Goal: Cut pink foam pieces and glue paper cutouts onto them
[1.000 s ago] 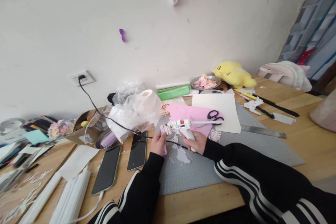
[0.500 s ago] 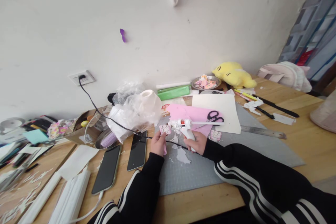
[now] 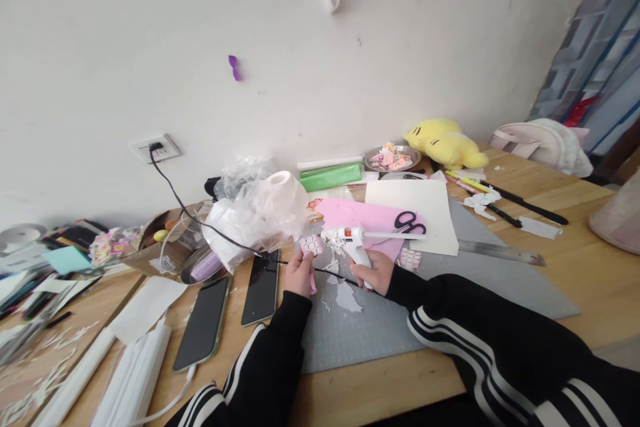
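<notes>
My right hand [image 3: 375, 271] is wrapped round the handle of a white glue gun [image 3: 356, 243], with a pale glue stick [image 3: 395, 235] jutting from its back end. The gun's nozzle points left. Just beyond it, my left hand [image 3: 300, 273] pinches a small pink piece with a dark cell-like pattern [image 3: 311, 245]; a pink strip hangs below those fingers. A similar patterned pink piece [image 3: 411, 258] lies on the grey cutting mat [image 3: 370, 340]. Behind the gun are a pink sheet [image 3: 345, 211] and black-handled scissors [image 3: 410, 221]. Torn white scraps [image 3: 349, 297] lie under my hands.
A black cord [image 3: 225, 238] runs from the wall socket [image 3: 156, 147] across to the mat. Two phones [image 3: 203, 323] lie at left, near a white power strip [image 3: 133, 373]. A metal ruler [image 3: 500, 251], a dish of pink pieces [image 3: 393, 159] and a yellow plush [image 3: 445, 143] sit right and behind.
My left hand has shifted slightly left with the patterned pink piece, widening the gap to the nozzle. The glue gun and my right hand stay almost still.
</notes>
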A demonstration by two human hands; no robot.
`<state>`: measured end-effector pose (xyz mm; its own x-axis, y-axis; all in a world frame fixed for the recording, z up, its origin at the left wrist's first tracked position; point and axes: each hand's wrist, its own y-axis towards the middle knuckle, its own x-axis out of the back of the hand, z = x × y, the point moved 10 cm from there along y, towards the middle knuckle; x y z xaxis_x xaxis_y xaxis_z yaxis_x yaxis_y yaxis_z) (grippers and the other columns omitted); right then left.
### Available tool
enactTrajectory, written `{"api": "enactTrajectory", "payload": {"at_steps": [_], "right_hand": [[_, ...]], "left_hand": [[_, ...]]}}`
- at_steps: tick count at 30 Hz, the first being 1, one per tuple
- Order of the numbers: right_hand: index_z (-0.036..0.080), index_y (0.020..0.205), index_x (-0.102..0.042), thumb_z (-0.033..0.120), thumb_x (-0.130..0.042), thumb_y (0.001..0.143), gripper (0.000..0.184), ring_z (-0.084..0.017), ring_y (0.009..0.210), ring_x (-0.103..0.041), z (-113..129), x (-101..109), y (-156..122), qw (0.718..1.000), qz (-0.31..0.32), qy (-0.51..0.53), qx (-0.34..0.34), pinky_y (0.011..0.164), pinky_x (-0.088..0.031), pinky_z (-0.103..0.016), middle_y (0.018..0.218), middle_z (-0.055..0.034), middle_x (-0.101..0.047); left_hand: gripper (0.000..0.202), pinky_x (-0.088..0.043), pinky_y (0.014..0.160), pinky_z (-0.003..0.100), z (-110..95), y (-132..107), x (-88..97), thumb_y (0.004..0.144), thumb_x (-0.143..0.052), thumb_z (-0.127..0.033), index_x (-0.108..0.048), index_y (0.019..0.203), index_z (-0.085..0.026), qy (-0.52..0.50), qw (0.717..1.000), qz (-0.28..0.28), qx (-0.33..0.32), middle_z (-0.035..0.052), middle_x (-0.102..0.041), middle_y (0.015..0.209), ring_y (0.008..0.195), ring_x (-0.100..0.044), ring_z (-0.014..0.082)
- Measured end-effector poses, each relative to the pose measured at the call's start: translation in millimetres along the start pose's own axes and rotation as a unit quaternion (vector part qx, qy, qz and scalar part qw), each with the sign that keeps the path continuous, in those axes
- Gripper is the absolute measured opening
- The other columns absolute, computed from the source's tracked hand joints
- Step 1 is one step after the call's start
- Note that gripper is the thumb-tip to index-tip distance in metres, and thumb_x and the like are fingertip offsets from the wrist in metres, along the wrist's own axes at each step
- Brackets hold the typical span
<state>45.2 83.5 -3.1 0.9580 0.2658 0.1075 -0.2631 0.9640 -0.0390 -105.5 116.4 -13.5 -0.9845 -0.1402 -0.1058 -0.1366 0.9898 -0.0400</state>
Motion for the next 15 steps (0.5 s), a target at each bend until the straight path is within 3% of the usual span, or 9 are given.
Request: {"api": "enactTrajectory", "payload": {"at_steps": [15], "right_hand": [[0.018, 0.061, -0.042, 0.022, -0.045, 0.068, 0.009, -0.006, 0.033, -0.04, -1.6, -3.8, 0.5, 0.999, 0.017, -0.028, 0.008, 0.036, -0.035, -0.018, 0.042, 0.0066, -0.045]], "left_hand": [[0.034, -0.014, 0.028, 0.018, -3.9, 1.4, 5.6, 0.062, -0.055, -0.038, -0.053, 0.086, -0.013, 0.007, 0.999, -0.036, -0.023, -0.0128, -0.026, 0.031, 0.023, -0.022, 0.0039]]}}
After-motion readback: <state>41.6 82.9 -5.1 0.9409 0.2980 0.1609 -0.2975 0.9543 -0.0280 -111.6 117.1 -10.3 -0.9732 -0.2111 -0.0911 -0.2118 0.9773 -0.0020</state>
